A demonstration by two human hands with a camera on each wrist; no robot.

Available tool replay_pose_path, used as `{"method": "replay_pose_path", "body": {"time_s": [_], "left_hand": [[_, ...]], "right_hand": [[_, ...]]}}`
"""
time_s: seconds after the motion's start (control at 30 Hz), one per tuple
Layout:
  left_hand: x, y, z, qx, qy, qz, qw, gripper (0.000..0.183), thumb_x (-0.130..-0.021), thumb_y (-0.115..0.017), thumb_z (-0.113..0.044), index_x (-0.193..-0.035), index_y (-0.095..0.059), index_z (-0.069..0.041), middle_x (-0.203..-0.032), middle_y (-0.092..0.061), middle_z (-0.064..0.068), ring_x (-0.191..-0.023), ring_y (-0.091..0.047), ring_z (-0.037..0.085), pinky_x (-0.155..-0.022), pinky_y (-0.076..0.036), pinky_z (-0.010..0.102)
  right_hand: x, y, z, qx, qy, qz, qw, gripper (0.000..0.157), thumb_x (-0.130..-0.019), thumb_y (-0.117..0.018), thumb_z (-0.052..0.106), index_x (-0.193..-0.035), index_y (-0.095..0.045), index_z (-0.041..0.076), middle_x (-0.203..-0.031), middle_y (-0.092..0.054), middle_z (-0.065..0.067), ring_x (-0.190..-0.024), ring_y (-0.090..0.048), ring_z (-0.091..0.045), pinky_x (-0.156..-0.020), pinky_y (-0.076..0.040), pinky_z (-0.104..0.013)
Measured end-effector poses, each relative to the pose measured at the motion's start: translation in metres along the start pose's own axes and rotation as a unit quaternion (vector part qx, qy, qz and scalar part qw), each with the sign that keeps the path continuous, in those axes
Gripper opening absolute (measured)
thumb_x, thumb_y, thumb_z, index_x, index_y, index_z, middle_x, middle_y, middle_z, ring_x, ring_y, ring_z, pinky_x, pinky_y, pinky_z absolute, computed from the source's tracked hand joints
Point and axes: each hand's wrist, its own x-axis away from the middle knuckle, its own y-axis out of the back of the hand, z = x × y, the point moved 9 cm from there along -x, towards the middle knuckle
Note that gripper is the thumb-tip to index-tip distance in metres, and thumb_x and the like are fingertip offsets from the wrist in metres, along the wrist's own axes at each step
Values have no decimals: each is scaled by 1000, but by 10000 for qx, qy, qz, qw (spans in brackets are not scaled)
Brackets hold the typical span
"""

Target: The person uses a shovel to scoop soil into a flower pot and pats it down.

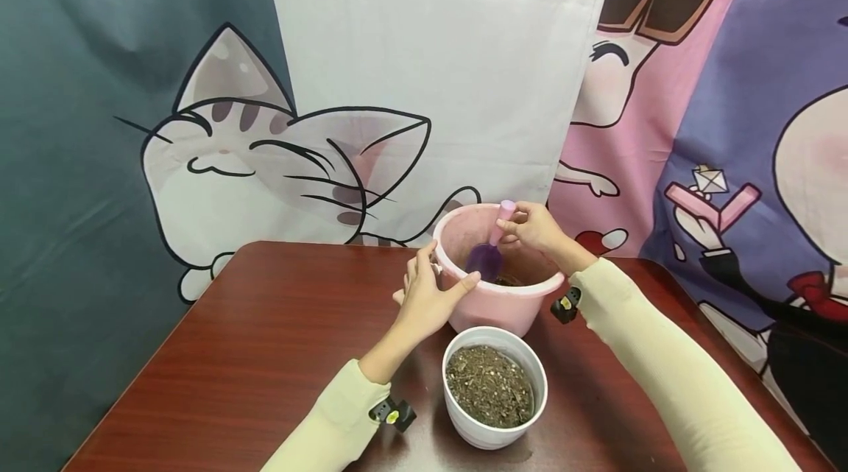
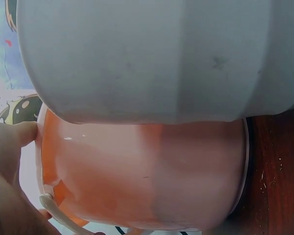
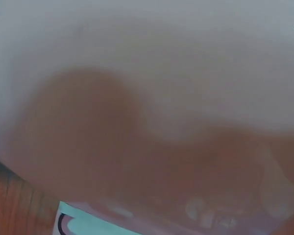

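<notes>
My right hand (image 1: 539,229) grips the pink handle of a small trowel (image 1: 485,261) with a dark purple blade. The blade points down inside a pink bucket (image 1: 493,308), where some dark soil (image 1: 509,280) shows low down. On the bucket's left side, my left hand (image 1: 427,303) holds the rim, its thumb on the front edge. The left wrist view shows that thumb at the rim beside a pale bucket handle (image 2: 63,215). In the right wrist view, the bucket's wall (image 3: 152,98) fills nearly everything and hides the trowel.
Nearer me, in front of the bucket, stands a white pot (image 1: 486,437) filled with soil (image 1: 490,386). Both stand on a reddish-brown wooden table (image 1: 265,354). Cartoon-printed cloth (image 1: 437,30) hangs right behind the table's far edge. Small crumbs (image 2: 264,181) lie on the wood.
</notes>
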Motion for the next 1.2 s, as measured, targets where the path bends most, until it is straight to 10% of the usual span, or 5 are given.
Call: {"method": "replay_pose_path", "body": {"time_s": [0.5, 1.2], "left_hand": [[-1, 0, 1, 21, 17, 39, 10000, 94, -80, -72, -63, -151, -29, -18, -135, -43, 17, -126, -40, 32, -92, -20, 61], [1, -3, 2, 108, 72, 89, 9999, 94, -81, -72, -62, -152, -27, -18, -138, -40, 18, -128, -40, 33, -94, -18, 62]], "right_hand": [[0, -3, 5, 1348, 380, -80, 9901, 31, -101, -58, 11, -121, -54, -12, -120, -62, -32, -110, -60, -38, -92, -50, -45], [1, -19, -13, -671, -621, 675, 9935, 44, -104, -45, 4, -143, -33, -11, -136, -45, -39, -102, -66, -41, -85, -54, -46]]}}
